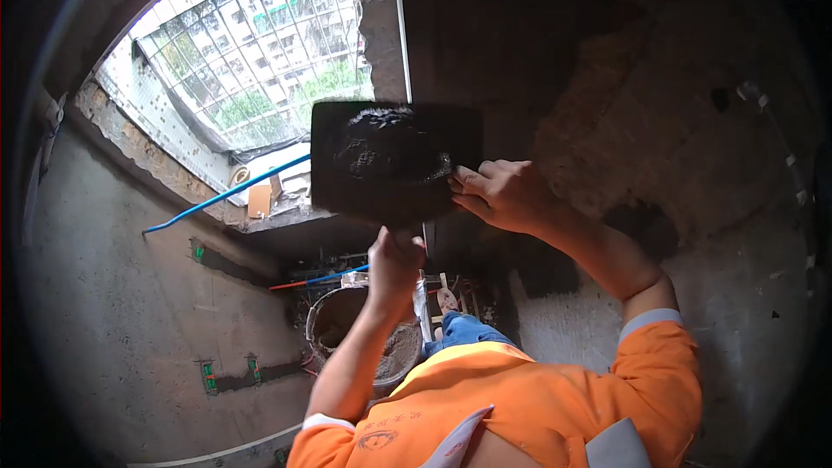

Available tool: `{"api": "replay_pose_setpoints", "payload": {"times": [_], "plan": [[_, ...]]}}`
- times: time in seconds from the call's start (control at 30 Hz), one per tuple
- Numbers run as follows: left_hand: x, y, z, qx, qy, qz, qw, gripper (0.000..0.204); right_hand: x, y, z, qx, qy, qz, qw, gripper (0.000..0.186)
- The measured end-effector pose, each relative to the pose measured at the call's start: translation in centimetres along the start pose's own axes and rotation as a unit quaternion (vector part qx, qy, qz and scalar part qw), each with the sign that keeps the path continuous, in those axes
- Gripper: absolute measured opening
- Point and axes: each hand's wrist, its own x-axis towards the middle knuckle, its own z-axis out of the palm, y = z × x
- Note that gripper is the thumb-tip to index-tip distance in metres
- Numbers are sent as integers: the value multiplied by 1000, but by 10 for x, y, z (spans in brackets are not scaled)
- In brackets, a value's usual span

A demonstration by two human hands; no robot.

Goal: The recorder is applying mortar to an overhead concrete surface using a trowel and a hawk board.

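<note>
My left hand (396, 264) is closing beneath a dark, flat, rectangular board (334, 195), and my fist is hiding most of what it is gripping there. Shadow is blurring the dark mass on top beyond telling. My right hand (498, 195) is curling its fingers at the right edge, concealing whatever lies inside them. The board is covering one end of a thin blue pipe (217, 199); my left forearm is blocking part of a round, grey-rimmed bucket (310, 321). The lower picture edge is cutting off my orange, white-collared shirt (537, 399).
</note>
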Motion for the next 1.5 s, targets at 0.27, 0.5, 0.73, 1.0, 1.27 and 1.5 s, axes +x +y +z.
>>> {"api": "replay_pose_setpoints", "payload": {"times": [0.27, 0.5, 0.73, 1.0, 1.27, 1.5], "plan": [[4, -2, 13, -202, -75, -396, 893, 15, 6, -9, 8, 407, 1, 208, 890, 30], [11, 1, -6, -158, -110, -393, 899, 14, -28, -22, 28, 719, -42, 407, 562, 47], [17, 17, -11, -169, -150, -365, 903, 14, -32, -81, 59, 919, -56, 386, 62, 46], [49, 40, -13, -170, -170, -337, 910, 13, -62, -97, 63, 922, 20, 377, 83, 49], [31, 27, -7, -143, -252, -196, 937, 24, -50, -100, 73, 968, 67, 139, -199, 42], [30, 60, -5, -282, -253, -314, 870, 9, -35, -91, 58, 971, 33, -50, -231, 44]]}}
